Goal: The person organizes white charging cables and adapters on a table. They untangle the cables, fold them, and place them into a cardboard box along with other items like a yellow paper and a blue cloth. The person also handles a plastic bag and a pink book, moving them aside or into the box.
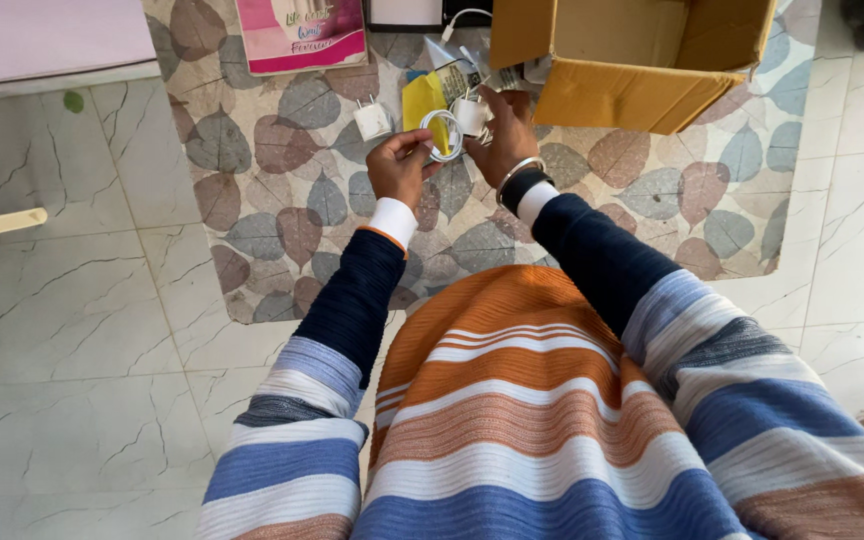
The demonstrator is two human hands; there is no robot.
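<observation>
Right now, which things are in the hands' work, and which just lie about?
In hand:
left hand and right hand on the coiled white cable with its white plug block

Lying about:
second white plug adapter
yellow packet
open brown cardboard box
pink printed box
leaf-patterned mat

Your sleeves are navy with blue, white and orange stripes, the cable is white, and the rug has grey and brown leaves.
</observation>
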